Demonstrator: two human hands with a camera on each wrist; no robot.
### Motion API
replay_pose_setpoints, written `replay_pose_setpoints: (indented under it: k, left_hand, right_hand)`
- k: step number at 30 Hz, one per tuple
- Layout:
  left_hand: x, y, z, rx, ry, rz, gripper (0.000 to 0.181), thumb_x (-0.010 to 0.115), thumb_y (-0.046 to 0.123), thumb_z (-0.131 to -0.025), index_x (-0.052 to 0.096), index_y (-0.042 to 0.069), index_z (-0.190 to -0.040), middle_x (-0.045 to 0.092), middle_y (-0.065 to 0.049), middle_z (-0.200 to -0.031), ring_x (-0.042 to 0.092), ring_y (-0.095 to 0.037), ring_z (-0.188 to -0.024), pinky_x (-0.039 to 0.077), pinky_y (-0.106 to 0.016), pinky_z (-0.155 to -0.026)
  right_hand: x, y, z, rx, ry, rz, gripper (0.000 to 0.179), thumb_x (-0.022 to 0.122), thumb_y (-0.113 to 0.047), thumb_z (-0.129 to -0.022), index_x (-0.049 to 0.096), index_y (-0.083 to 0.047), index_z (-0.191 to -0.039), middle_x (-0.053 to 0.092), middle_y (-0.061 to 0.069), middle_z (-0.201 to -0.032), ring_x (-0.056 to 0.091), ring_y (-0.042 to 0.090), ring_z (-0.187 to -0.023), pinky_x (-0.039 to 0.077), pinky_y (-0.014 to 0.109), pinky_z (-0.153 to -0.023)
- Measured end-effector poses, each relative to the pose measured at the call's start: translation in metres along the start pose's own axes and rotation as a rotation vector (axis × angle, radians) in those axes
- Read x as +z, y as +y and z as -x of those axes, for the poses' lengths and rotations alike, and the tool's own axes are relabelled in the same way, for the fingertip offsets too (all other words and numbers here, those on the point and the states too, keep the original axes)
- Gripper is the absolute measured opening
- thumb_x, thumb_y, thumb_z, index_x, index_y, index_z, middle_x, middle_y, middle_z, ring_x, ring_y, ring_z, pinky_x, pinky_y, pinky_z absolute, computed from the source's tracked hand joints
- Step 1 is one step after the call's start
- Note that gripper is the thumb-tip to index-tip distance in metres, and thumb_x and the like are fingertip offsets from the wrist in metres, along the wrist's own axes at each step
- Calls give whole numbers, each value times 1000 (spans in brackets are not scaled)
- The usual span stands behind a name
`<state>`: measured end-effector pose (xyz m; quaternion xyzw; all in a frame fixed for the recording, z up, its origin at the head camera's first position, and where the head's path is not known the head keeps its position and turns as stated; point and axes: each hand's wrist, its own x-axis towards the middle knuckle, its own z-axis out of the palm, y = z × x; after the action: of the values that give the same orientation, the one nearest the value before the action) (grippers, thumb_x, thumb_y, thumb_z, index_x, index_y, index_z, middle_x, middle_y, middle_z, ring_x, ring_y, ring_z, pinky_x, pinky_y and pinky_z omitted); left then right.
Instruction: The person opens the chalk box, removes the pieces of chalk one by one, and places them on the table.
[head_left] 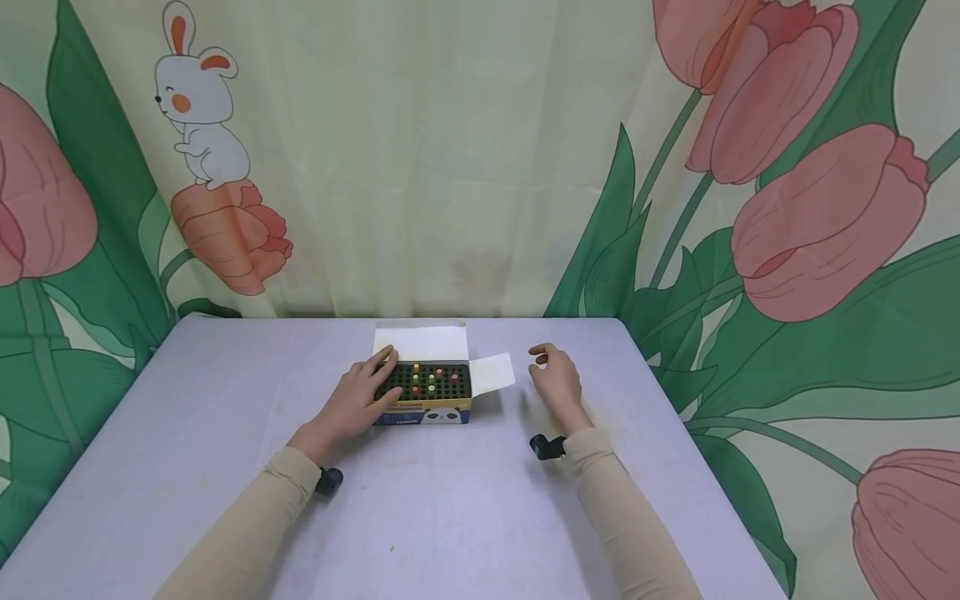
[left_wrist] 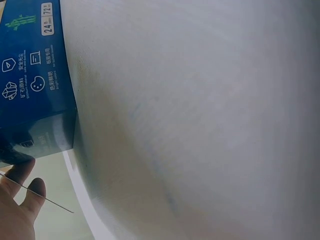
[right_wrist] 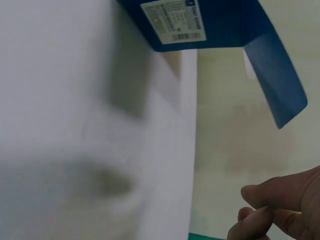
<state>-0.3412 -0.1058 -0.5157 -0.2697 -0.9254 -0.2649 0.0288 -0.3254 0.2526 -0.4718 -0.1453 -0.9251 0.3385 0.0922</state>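
A blue and yellow box of coloured chalk (head_left: 422, 414) with a panda printed on its front stands on the table, its lid flap (head_left: 422, 342) raised at the back. Inside, a black holder with rows of holes shows several coloured chalk tips (head_left: 431, 379). My left hand (head_left: 358, 398) rests on the box's left end, fingers spread over the top edge; in the left wrist view its fingertips (left_wrist: 36, 186) are beside that end. To the right of the box, my right hand (head_left: 555, 379) hovers apart from it, fingers loosely bent, nothing visible between them.
A white-lined side flap (head_left: 491, 373) sticks out from the box's right end, between it and my right hand. White cloth covers the table (head_left: 450, 517). Behind its far edge hangs a curtain (head_left: 420, 167) printed with tulips and a rabbit.
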Motion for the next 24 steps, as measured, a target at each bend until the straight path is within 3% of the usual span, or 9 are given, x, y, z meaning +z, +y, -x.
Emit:
replay_pose_setpoints:
  k: [9,16,24]
  left_hand:
    - [2,-3,0,2,-2,15,74,47,52,-108,23,12,-166,16,-8,-174,34,-46,-146,27,-69,-116]
    - [2,-2,0,10,13,4,73,48,50,-108,25,10,-165,18,-10,-173,36,-47,-144,28,-70,-115]
    - [2,-2,0,16,20,-5,73,49,49,-108,24,10,-165,18,-10,-173,38,-47,-143,29,-68,-116]
  right_hand:
    - [-2,-40,8,-93,10,-37,31,66,-12,-98,68,-12,-129,67,13,-122,64,34,-108,52,47,-83]
    - [3,-67,19,-175,-3,-97,24,68,-11,-98,71,-12,-122,69,12,-118,63,36,-114,51,49,-89]
    - [26,-90,32,-261,-72,-90,19,68,-12,-100,73,-10,-118,69,9,-114,64,25,-94,55,40,-80]
